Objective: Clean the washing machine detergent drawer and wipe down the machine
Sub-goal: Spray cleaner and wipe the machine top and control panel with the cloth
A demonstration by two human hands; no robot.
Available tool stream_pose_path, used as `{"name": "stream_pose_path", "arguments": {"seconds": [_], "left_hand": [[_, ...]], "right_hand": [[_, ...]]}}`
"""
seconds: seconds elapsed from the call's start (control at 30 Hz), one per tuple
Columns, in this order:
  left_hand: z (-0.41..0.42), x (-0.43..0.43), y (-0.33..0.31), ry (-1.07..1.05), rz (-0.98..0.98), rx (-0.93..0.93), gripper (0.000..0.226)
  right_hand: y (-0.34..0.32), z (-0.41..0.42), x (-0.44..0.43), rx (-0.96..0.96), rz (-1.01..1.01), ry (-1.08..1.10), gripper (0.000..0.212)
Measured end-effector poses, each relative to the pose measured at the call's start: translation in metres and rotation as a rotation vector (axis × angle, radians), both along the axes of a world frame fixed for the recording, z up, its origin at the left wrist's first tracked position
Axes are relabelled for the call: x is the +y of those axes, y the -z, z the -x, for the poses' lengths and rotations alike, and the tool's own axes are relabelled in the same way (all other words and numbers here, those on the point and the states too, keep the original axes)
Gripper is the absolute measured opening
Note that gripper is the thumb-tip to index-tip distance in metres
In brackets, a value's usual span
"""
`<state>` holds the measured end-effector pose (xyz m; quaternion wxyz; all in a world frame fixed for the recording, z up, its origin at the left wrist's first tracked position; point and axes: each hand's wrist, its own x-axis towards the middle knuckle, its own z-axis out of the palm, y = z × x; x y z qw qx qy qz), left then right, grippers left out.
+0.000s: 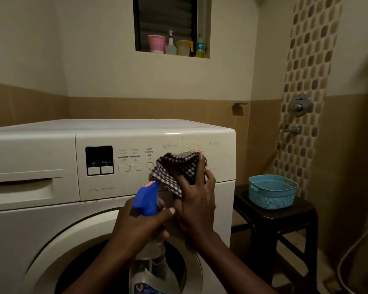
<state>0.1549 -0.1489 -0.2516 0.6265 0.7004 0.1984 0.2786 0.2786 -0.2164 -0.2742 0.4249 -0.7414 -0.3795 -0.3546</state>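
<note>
A checked cloth (176,168) is being gripped by the right hand (197,200) and pressed against the control panel (115,177) of the washing machine (51,219), at three o'clock from the round button (149,165). A spray bottle (146,200) is being clasped by the left hand (140,225) at seven o'clock from the cloth, both hands close together. The detergent drawer (23,187) is sitting shut at nine o'clock. Spray is probably better being aimed into the cloth, sparing the buttons.
</note>
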Motion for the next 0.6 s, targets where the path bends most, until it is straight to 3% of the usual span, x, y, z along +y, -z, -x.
{"name": "stream_pose_path", "arguments": {"seconds": [0.1, 0.17, 0.3, 0.43, 0.6], "left_hand": [[-0.003, -0.003, 0.006, -0.005, 0.003, -0.023, 0.029], [-0.006, -0.008, 0.008, 0.036, -0.016, -0.024, 0.028], [-0.021, -0.028, 0.007, 0.149, -0.065, -0.028, 0.026], [-0.049, -0.059, 0.005, 0.231, -0.124, -0.033, 0.021], [-0.086, -0.098, -0.020, 0.292, -0.102, -0.018, 0.014]], "right_hand": [[0.014, -0.013, -0.017, -0.073, 0.062, 0.000, 0.052], [0.023, -0.030, -0.033, -0.013, -0.003, -0.029, 0.050], [0.021, -0.063, -0.066, 0.302, -0.331, -0.028, 0.037], [-0.001, -0.094, -0.098, 0.619, -0.471, 0.055, 0.057], [-0.033, -0.123, -0.131, 0.848, -0.543, 0.098, 0.028]]}}
